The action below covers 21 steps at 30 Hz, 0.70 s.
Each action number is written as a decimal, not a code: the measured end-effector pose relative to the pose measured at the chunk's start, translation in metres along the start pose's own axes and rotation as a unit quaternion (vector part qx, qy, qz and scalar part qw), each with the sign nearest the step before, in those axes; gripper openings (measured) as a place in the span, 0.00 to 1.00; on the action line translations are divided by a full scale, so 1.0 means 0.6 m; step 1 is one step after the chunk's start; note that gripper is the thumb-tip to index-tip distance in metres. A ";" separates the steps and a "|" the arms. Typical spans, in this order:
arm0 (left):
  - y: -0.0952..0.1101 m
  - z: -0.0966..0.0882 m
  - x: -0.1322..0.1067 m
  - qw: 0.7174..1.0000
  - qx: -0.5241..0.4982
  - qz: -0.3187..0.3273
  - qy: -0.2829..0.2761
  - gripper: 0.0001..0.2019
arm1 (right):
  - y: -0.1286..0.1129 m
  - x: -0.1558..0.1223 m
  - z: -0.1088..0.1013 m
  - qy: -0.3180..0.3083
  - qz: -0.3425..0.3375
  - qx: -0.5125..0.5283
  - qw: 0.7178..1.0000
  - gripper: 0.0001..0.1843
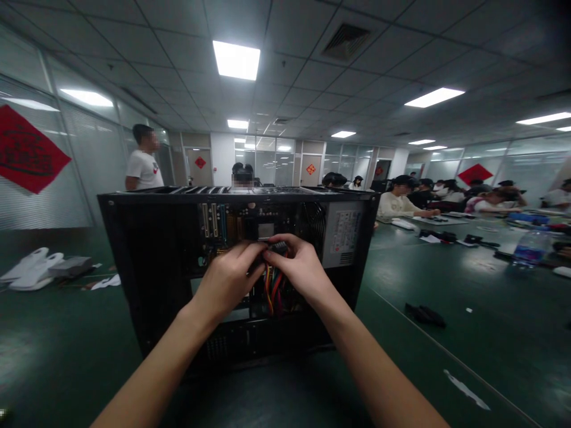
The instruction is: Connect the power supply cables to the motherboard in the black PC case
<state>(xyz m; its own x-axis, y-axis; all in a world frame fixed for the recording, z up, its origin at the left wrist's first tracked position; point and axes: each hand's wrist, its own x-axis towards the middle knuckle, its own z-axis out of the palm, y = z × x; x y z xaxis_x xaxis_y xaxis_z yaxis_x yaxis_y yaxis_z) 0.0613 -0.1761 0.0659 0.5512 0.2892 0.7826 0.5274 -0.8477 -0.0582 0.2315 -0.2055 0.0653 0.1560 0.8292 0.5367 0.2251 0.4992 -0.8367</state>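
An open black computer case (129, 285) stands in front of me with its side panel off. Inside it, my left hand (232, 273) and my right hand (297, 261) meet at the motherboard (280, 219), fingertips close together just below a pale square chip (266, 230). Both hands are closed in a pinch; what lies between the fingers is hidden. Beneath them hang red, orange and yellow cables (269, 285). To the right of my hands sit a round dark fan (313, 219) and a power supply (345, 235) with a white label. Slots (209, 221) show at the upper left.
The case stands on a green table (392, 356). White objects and a grey box (70, 267) lie at the left. On the right are a black cloth-like item (425, 315), a paper strip (466, 389) and a water bottle (532, 246). Other people sit farther back.
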 end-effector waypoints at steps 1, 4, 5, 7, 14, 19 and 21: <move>-0.004 0.006 -0.002 0.999 0.003 0.022 0.032 0.12 | 0.002 0.000 0.002 0.001 -0.010 -0.007 1.000 0.21; -0.017 0.024 -0.007 0.991 -0.004 0.072 0.116 0.09 | 0.008 -0.001 0.007 0.003 -0.048 -0.032 0.998 0.18; -0.022 0.029 -0.008 0.988 -0.008 0.081 0.130 0.09 | 0.011 -0.002 0.007 0.004 -0.061 -0.042 0.997 0.18; -0.031 0.034 -0.010 0.987 -0.021 0.089 0.136 0.09 | 0.021 -0.004 0.003 0.006 -0.110 -0.085 0.990 0.18; -0.057 0.055 -0.018 0.996 -0.053 0.041 0.056 0.12 | 0.067 -0.011 -0.027 -0.081 -0.273 -0.431 0.856 0.25; -0.071 0.083 -0.029 0.996 -0.040 -0.034 -0.067 0.12 | 0.095 0.000 -0.035 -0.118 -0.148 -0.508 0.840 0.14; -0.076 0.089 -0.033 0.990 -0.029 -0.076 -0.119 0.11 | 0.104 0.006 -0.039 -0.138 -0.060 -0.526 0.837 0.12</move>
<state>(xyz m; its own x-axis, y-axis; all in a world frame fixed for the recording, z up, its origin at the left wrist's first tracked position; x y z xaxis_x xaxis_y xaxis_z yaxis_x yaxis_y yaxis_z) 0.0609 -0.1192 0.0199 0.6091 0.5054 0.6112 0.5815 -0.8086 0.0891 0.2685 -0.1774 0.0175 -0.1234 0.8879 0.4431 0.9682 0.2056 -0.1425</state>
